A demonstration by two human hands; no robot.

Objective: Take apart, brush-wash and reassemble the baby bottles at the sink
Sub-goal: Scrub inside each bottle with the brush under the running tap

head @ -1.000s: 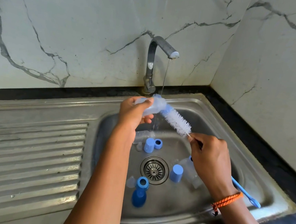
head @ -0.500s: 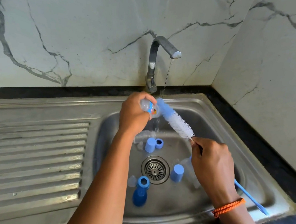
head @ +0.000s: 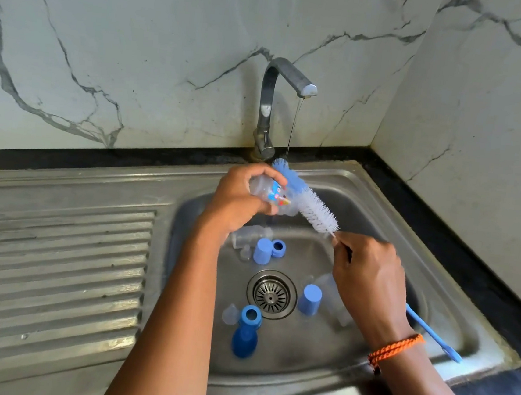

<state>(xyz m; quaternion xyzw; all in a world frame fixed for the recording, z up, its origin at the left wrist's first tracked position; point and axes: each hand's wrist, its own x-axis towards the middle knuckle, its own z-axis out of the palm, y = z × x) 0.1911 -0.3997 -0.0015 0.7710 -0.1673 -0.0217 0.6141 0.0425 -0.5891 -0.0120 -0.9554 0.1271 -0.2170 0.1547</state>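
My left hand [head: 236, 200] grips a clear baby bottle [head: 273, 195] with a colourful print, held over the sink basin [head: 434, 297] under the thin stream from the tap [head: 283, 81]. My right hand [head: 366, 277] holds the bottle brush [head: 310, 207] by its wire stem; the blue and white bristles lie against the bottle's outside, and the blue handle [head: 434, 333] sticks out behind my wrist. In the basin lie two blue caps [head: 262, 251] [head: 310, 299], a blue ring [head: 278, 248], another blue collar and cap [head: 246, 331], clear bottles [head: 249, 236] and teats [head: 230, 314].
The drain strainer [head: 271, 295] sits mid-basin. A ribbed steel drainboard [head: 52, 266] spreads to the left. Marble walls close the back and right, with a black counter edge [head: 470, 249] along the sink's right side.
The bottle has turned in my left hand, so its printed side now faces me. The brush has slid further up along the bottle, its blue tip now past it.
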